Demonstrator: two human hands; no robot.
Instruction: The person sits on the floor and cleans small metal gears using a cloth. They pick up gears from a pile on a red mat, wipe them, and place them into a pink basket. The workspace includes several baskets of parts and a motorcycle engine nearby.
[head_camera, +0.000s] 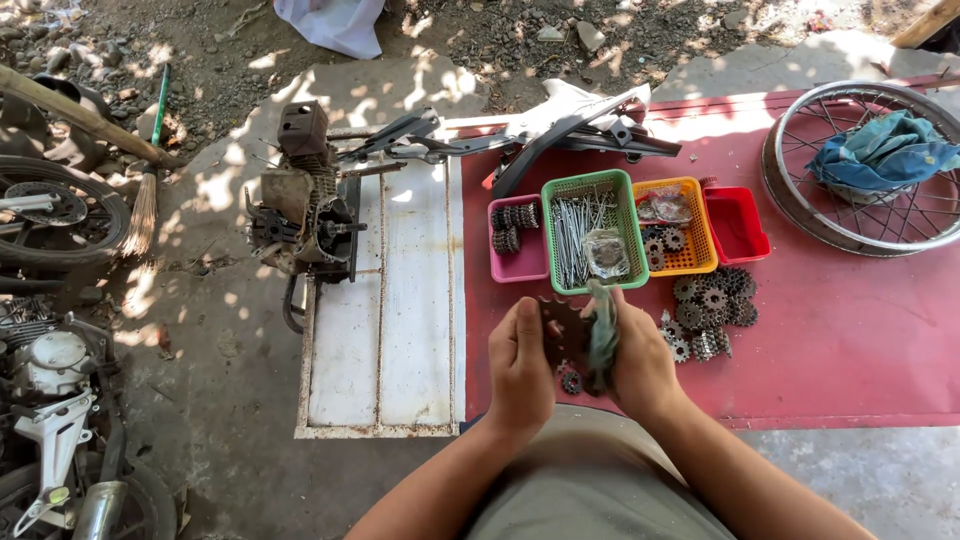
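Gripping a dark rusty sprocket (562, 330), the left hand (520, 368) has its fingers closed on the toothed rim, above the near edge of the red worktop (840, 340). A grimy greenish rag (602, 335) is clamped in the closed fingers of the right hand (642, 365) and pressed against the sprocket.

No labels or packages can be made out. Just behind the hands, four small bins are lined up: pink tray (527, 262) with dark gears, green basket (560, 190) with spokes, orange basket (700, 250) with small sprockets, red tray (738, 225). A loose pile of sprockets (712, 305) is heaped just right of the hands. A spoked wheel rim (790, 205) with a blue cloth (880, 150) inside is seen far right. An engine (300, 200) is seated on a white metal panel (385, 320) to the left. View of the sprocket is partly blocked by both hands.
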